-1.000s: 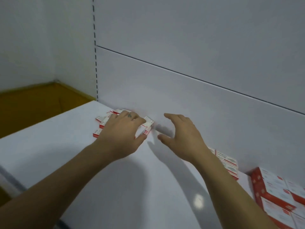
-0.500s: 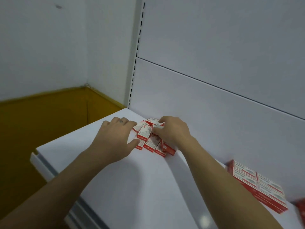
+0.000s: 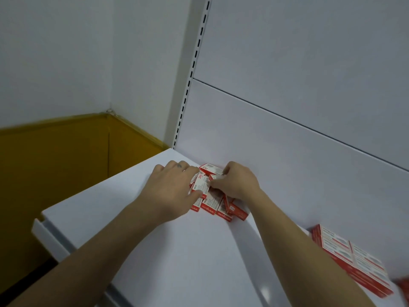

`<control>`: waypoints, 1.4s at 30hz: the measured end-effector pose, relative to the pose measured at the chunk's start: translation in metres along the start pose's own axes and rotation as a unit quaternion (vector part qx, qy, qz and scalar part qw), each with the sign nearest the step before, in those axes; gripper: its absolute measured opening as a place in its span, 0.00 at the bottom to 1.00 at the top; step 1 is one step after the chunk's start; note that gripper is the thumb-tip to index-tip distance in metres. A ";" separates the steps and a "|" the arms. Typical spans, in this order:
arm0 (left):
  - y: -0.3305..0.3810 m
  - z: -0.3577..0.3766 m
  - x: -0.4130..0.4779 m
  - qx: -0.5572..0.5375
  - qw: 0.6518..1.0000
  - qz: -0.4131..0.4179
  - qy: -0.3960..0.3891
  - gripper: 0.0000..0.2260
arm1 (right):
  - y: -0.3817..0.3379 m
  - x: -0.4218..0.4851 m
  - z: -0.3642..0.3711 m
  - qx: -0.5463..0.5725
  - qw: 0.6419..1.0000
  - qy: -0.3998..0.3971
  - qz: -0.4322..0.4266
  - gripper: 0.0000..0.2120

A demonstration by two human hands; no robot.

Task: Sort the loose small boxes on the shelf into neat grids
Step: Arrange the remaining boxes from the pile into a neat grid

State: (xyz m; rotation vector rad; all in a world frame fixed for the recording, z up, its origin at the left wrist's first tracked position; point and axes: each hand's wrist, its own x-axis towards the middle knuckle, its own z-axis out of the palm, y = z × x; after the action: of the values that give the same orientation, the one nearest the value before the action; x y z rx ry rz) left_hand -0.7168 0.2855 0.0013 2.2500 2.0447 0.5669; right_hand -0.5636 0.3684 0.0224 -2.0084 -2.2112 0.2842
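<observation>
A loose pile of several small red-and-white boxes (image 3: pixel 212 203) lies on the white shelf (image 3: pixel 177 251), against the back panel near the shelf's left end. My left hand (image 3: pixel 170 191) rests on the pile's left side, thumb on one box. My right hand (image 3: pixel 236 182) presses on the pile from the right, fingertips pinching a box at the top. Both hands hide part of the pile. A neat grid of the same boxes (image 3: pixel 352 258) sits further right along the back panel.
The white back panel (image 3: pixel 287 129) rises right behind the boxes, with a slotted upright (image 3: pixel 190 85) at its left. The shelf's left edge (image 3: pixel 44 229) drops to a yellow-brown floor (image 3: pixel 55 162). Another red box (image 3: pixel 404 286) shows at the right border.
My right hand has come left onto the pile and both hands have closed in on the boxes. The view has swung left, so the neat grid now sits at the right.
</observation>
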 end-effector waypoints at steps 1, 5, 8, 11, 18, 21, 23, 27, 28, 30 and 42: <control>0.000 -0.001 0.001 -0.002 1.000 0.003 0.003 0.25 | 0.001 -0.002 -0.001 0.028 1.000 0.012 -0.003 0.22; 0.004 -0.003 0.007 -0.031 0.999 0.033 0.021 0.25 | 0.009 -0.022 -0.016 0.225 0.972 0.048 -0.040 0.23; 0.016 -0.005 0.011 -0.071 0.994 0.078 0.031 0.28 | 0.023 -0.046 -0.029 0.316 0.944 0.063 -0.064 0.21; 0.040 -0.007 0.016 -0.124 0.982 0.130 0.056 0.30 | 0.044 -0.068 -0.040 0.417 0.904 0.065 -0.065 0.18; 0.111 0.002 0.030 -0.262 0.934 0.234 0.065 0.17 | 0.106 -0.112 -0.053 0.697 0.716 -0.001 -0.052 0.22; 0.136 0.016 0.035 -0.311 0.917 0.247 0.020 0.16 | 0.129 -0.126 -0.053 0.750 0.661 0.004 -0.023 0.22; 0.148 0.028 0.035 -0.323 0.911 0.256 0.000 0.15 | 0.141 -0.135 -0.050 0.741 0.671 0.031 -0.009 0.19; 0.155 0.049 0.028 -0.336 0.911 0.240 -0.025 0.15 | 0.156 -0.145 -0.038 0.693 0.712 0.106 0.036 0.16; 0.154 0.053 0.025 -0.334 0.913 0.235 -0.027 0.15 | 0.157 -0.147 -0.034 0.680 0.722 0.119 0.044 0.16; 0.148 0.058 0.020 -0.338 0.914 0.220 -0.038 0.15 | 0.157 -0.148 -0.026 0.649 0.746 0.141 0.053 0.16; 0.146 0.055 0.003 -0.535 0.817 0.151 -0.155 0.26 | 0.162 -0.155 -0.021 0.595 0.800 0.072 0.039 0.12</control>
State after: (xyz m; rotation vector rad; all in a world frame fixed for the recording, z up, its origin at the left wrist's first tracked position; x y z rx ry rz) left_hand -0.5615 0.2815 -0.0083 1.7262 0.7994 0.9595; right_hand -0.3865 0.2296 0.0090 -1.2741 -1.2096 1.1302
